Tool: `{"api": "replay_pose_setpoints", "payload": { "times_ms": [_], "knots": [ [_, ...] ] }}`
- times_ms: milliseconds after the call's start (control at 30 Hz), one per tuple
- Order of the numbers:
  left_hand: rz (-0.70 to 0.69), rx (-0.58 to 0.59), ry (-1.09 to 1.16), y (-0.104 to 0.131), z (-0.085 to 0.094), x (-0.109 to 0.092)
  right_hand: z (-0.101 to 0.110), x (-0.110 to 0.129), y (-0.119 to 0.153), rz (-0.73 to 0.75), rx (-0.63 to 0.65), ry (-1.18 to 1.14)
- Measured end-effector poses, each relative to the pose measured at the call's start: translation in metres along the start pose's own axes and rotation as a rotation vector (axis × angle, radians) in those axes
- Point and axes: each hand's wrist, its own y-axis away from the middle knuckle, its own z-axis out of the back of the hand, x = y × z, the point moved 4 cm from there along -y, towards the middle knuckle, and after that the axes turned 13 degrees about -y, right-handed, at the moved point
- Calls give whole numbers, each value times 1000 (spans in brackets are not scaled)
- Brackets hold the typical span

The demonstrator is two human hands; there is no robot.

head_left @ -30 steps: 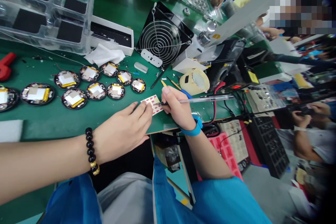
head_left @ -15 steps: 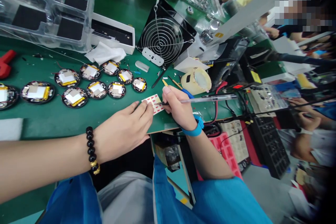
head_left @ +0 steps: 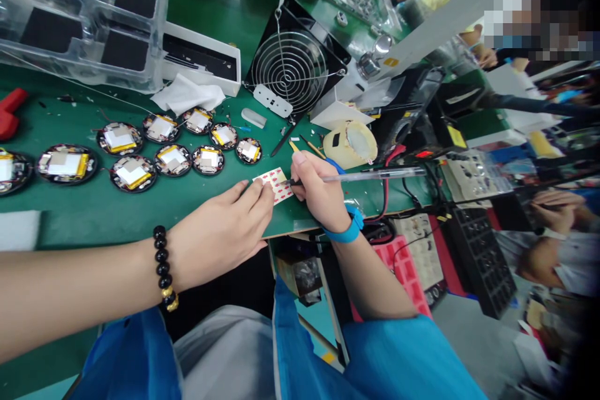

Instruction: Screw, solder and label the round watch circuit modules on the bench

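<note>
A small pale sheet with rows of red marks lies near the front edge of the green bench. My left hand rests on its left part, fingers stretched out and pressing it down. In my right hand a clear-barrelled pen is pinched, its dark tip over the sheet's right side. Whether the tip touches the sheet I cannot tell. Several round black device halves, each with a circuit board and a silver-and-yellow battery, lie in two rows left of the sheet.
A black fan with a wire guard stands behind the sheet, beside a roll of cream tape. Clear plastic trays fill the back left. A red-handled tool lies far left. Co-workers' hands show at the right.
My right hand and the pen have shifted very slightly over the sheet. My left hand has stayed in place. Co-workers' hands in the background have moved.
</note>
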Motion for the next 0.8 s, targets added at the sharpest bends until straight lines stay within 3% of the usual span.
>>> {"api": "replay_pose_setpoints", "payload": {
  "times_ms": [800],
  "knots": [
    [12,-35,17,0,1,0,0,1,0,13,-24,-31]
  ]
}}
